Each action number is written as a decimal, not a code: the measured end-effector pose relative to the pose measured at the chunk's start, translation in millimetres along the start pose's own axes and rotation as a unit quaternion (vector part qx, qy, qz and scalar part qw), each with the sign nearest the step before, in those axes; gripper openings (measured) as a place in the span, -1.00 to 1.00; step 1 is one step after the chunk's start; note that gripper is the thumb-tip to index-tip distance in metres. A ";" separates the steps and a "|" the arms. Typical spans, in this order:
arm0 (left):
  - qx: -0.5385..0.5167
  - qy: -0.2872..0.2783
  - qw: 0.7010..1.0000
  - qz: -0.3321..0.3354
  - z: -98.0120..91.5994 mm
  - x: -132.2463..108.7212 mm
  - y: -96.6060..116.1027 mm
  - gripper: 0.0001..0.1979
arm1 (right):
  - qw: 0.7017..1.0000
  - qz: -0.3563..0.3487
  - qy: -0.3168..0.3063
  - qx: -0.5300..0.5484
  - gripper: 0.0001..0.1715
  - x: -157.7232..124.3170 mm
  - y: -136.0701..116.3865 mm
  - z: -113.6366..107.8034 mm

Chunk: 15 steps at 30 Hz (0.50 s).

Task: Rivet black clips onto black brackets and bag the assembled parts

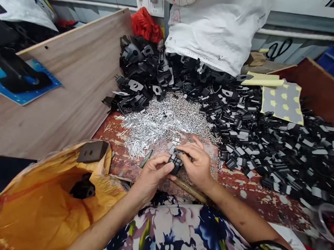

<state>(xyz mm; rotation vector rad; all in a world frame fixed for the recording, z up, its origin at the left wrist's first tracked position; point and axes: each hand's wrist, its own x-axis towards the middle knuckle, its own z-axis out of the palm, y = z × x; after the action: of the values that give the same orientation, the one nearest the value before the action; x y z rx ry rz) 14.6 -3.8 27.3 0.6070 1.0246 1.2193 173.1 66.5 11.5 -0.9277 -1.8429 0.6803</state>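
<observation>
My left hand (155, 173) grips a small black plastic part (175, 165) between thumb and fingers, just above the table's near edge. From the other side, my right hand (197, 162) closes on the same part, its thumb and forefinger at the top. My fingers hide much of the part, and whether a pin sits in it I cannot tell. A wooden stick-like handle (190, 190) lies under my hands. Beyond them spreads a heap of shiny metal pins (158, 121). A thin greenish tool (146, 158) rests left of my hands.
Black plastic parts are piled at the back (141, 66), and small black pieces (248, 135) heap on the right. An orange sack (45, 213) gapes at left beside a wooden board (77, 77). A white sack (212, 33) hangs behind. A yellow-grey pad sheet (282, 102) lies on the right heap.
</observation>
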 end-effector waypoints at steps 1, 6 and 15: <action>0.001 0.006 1.000 -0.001 -0.8 -0.6 0.0 -0.77 | 0.999 0.041 0.014 0.028 -0.79 1.7 3.1 1.3; -0.019 0.036 0.999 -0.029 -12.5 -1.6 -2.0 -0.79 | 0.967 0.182 0.058 0.166 -0.84 11.1 27.9 -4.4; -0.046 -0.007 0.995 -0.092 -14.7 4.6 -15.7 -0.78 | 0.980 0.072 -0.183 0.013 -0.83 -9.0 3.1 -38.2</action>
<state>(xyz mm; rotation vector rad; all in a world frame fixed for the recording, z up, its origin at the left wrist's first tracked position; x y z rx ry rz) 9.0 -5.7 6.1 0.4392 0.9851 1.0920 211.3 63.3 20.4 -0.9729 -2.0932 1.0178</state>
